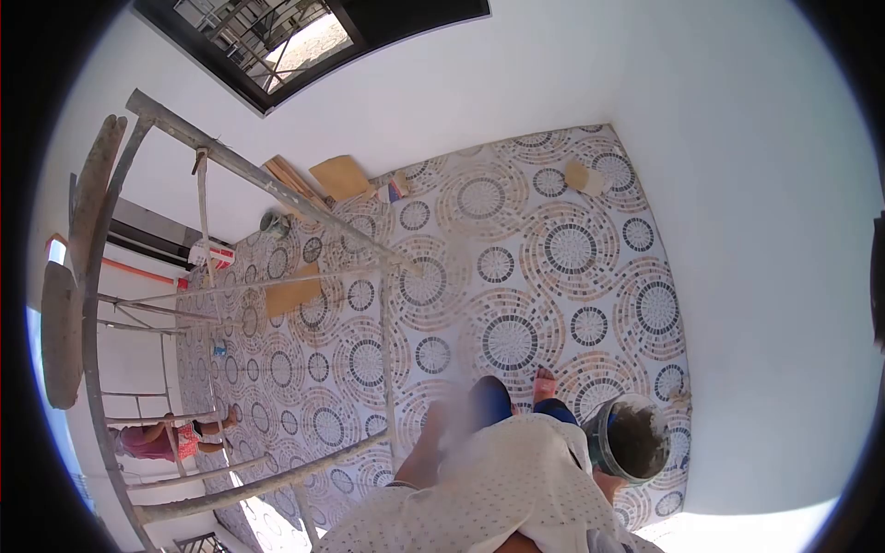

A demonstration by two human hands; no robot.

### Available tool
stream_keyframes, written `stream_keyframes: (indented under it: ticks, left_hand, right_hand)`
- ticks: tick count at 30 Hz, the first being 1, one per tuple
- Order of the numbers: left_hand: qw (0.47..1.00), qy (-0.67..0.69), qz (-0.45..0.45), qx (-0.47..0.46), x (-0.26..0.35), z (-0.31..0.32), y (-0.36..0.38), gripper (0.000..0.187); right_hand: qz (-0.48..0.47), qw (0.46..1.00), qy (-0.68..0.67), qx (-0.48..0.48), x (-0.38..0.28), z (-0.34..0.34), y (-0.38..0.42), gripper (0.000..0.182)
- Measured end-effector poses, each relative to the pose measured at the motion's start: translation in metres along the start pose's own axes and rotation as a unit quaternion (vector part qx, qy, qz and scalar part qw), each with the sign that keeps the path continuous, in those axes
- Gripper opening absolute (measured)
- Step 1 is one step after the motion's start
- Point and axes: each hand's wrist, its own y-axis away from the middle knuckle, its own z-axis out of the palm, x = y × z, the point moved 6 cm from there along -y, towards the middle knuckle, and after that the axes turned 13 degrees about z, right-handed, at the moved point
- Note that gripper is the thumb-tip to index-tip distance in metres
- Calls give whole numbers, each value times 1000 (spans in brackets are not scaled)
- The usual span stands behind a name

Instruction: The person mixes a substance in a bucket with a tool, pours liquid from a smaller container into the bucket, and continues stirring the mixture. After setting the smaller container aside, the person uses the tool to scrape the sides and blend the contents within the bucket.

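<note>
At the lower right, a dark bucket [599, 442] holds a grey, wet-looking mix [638, 439]. My right hand [608, 485] is at its near rim, gripping it; most of the fingers are hidden behind the bucket and my clothing. My left arm reaches forward on the other side of my body, and my left hand [446, 415] is too blurred to make out its fingers. Below me is my light dotted shirt [498, 470], with dark blue legwear [490, 402] and one bare foot [544, 383] on the patterned floor.
Metal scaffolding [267, 184] stands along the left, bearing wooden planks [63, 336]. Cardboard pieces [293, 290] and a small bucket [274, 224] lie beyond it. Another person [171, 441] is at the far left. A white wall [765, 276] rises on the right; a dark-framed window [313, 46] is ahead.
</note>
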Motion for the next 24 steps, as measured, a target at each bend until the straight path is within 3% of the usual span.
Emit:
stream_keyframes:
  ticks: [3,6,7,8,9,10,12,14,15,16,17,18,19,21,24]
  left_hand:
    - [975,157,-135,-84,9,-17,-83,17]
    - [970,196,-132,-55,11,-54,-163,20]
    - [989,124,-72,-22,14,-71,-192,22]
    - [999,48,-12,11,15,-88,-221,23]
    - [1000,20,-4,6,0,-86,-242,22]
    - [1000,-12,1,-16,-25,-64,-253,20]
    - [997,-48,-9,-58,-72,-40,-278,19]
    - [994,15,-60,-95,-117,-51,-319,18]
    - [988,64,-98,-106,-143,-62,-345,18]
    - [954,181,-240,9,-169,-74,-360,13]
    - [990,47,-127,-38,-175,-96,-390,11]
    - [993,-82,-7,-83,-175,-109,-416,9]
    - [996,-41,-33,-66,-182,-126,-439,11]
    - [995,32,-96,-14,-204,-166,-483,18]
    - [993,28,-119,0,-215,-210,-527,16]
  right_hand:
    - [-114,991,62,36,-76,15,-50,62]
    - [-124,985,69,94,-165,36,-82,68]
    - [-45,995,-81,42,-195,45,-99,70]
    - [34,971,-236,15,-222,56,-116,72]
    - [195,836,-504,-93,-249,79,-136,74]
    - [337,598,-701,-192,-285,111,-147,76]
    - [252,706,-631,-199,-366,140,-188,68]
    - [328,638,-653,-244,-489,131,-166,68]
    - [66,833,-498,-232,-565,144,-191,66]
    - [16,860,-447,-245,-595,159,-186,64]
    - [-37,882,-398,-251,-637,169,-169,63]
    - [118,814,-481,-304,-672,186,-167,64]
    - [263,717,-544,-347,-720,203,-147,67]
    - [178,754,-502,-383,-790,246,-130,67]
    - [73,779,-426,-454,-899,315,-92,67]
